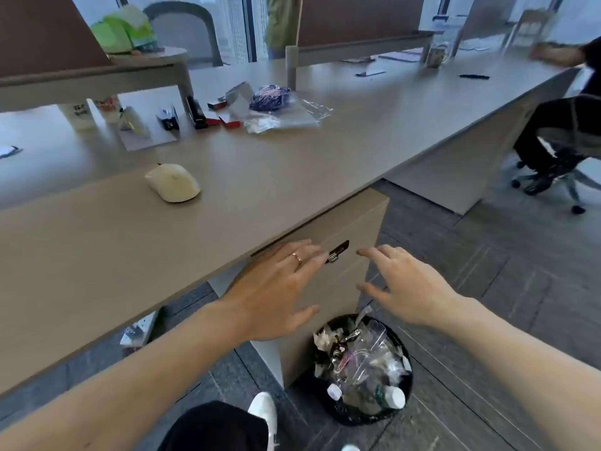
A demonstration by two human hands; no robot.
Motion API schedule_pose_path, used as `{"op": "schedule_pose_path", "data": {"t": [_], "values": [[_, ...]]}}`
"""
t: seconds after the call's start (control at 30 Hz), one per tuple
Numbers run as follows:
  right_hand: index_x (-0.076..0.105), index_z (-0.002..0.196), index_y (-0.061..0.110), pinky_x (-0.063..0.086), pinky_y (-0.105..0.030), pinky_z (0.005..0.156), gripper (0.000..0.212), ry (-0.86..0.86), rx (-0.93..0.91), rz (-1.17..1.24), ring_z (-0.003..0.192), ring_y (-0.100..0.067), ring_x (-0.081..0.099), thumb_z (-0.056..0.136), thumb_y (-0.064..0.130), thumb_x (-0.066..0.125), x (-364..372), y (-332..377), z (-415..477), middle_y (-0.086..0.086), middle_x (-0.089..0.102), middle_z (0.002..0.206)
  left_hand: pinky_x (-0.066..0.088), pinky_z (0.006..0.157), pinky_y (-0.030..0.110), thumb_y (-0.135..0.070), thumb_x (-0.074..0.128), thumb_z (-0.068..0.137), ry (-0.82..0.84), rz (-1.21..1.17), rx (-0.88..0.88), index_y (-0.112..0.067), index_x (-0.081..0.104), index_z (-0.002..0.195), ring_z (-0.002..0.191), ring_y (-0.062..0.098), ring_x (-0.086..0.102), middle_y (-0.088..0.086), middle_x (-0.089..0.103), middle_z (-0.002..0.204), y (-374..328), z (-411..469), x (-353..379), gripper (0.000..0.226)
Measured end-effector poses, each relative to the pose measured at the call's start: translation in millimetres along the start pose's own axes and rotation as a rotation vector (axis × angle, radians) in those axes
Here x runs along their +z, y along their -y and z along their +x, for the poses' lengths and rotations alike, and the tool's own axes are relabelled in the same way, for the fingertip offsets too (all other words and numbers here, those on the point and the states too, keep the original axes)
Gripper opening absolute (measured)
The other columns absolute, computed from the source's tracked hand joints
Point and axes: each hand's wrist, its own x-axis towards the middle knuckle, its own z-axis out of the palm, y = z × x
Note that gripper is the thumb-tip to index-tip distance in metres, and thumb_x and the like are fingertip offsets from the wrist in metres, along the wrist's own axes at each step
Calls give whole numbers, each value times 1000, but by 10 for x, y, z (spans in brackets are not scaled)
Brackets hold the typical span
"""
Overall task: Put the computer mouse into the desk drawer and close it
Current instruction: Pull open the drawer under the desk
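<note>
A cream computer mouse lies on the beige desk top, well left of and above both hands. Under the desk edge stands the drawer cabinet, its top drawer front shut and flush, with a dark lock and a small key. My left hand, wearing a ring, is spread flat in front of the drawer, fingertips just left of the key. My right hand hovers open to the right of the key, fingers apart. Neither hand holds anything.
A black waste bin full of plastic bags and bottles stands on the floor right below the hands, against the cabinet. Boxes, a stapler and plastic bags clutter the desk's back. A person sits on an office chair at right.
</note>
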Motion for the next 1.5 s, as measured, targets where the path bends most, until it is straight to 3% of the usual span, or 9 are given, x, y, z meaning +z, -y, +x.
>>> {"op": "schedule_pose_path", "data": {"t": [0.17,0.3,0.4,0.5,0.63,0.7,0.93,1.17,1.5], "values": [[58,126,23,57,-45,81,44,30,116,110,99,-28,67,94,52,48,409,53,401,-1,69,114,36,112,39,-52,53,92,37,-178,-320,-19,17,155,142,18,31,-1,25,162,220,110,331,80],[67,98,19,59,-45,73,39,20,330,493,79,-30,70,91,53,51,613,-9,645,-3,73,86,39,106,42,-48,43,98,20,-125,-331,-19,21,154,139,20,35,-1,26,160,228,139,437,67],[66,106,3,61,-42,74,40,64,496,895,71,-24,67,96,41,56,697,37,790,-13,73,89,42,99,41,-39,42,100,-56,-100,-331,-18,33,149,133,21,42,-1,38,153,197,161,457,54],[56,114,-13,51,-23,45,36,101,614,1179,56,-23,55,101,20,51,707,178,875,-17,61,76,41,94,40,-21,50,98,-91,-55,-328,-17,40,147,127,22,44,-1,45,147,150,142,462,50],[47,104,5,42,-18,32,4,76,743,1469,51,-22,42,103,7,44,704,274,944,-13,46,65,39,94,37,2,60,81,-59,-30,-349,-17,39,148,127,22,41,-1,45,147,123,136,455,73],[43,104,10,40,-17,33,7,71,790,1610,46,-18,39,102,3,44,720,262,954,-11,43,64,39,94,37,6,61,76,-66,-8,-362,-17,40,148,126,22,42,0,47,145,108,151,449,78],[47,79,10,51,-24,42,23,-17,767,1488,52,-19,46,102,14,46,831,294,910,-8,49,64,31,104,38,6,62,69,13,42,-390,-13,26,154,133,26,34,3,35,155,-33,153,342,95],[56,88,3,59,-47,78,18,-59,746,1435,62,-22,56,100,17,51,847,96,401,-9,56,72,26,112,36,1,63,78,41,-20,-425,-20,18,156,140,21,25,-4,25,161,-57,136,287,93],[60,89,-2,58,-58,83,22,-44,806,1276,72,-31,64,98,14,47,695,-319,-685,-17,64,79,26,108,38,-1,51,85,95,173,-483,-11,4,156,140,28,26,6,16,165,-296,147,321,86]]}}
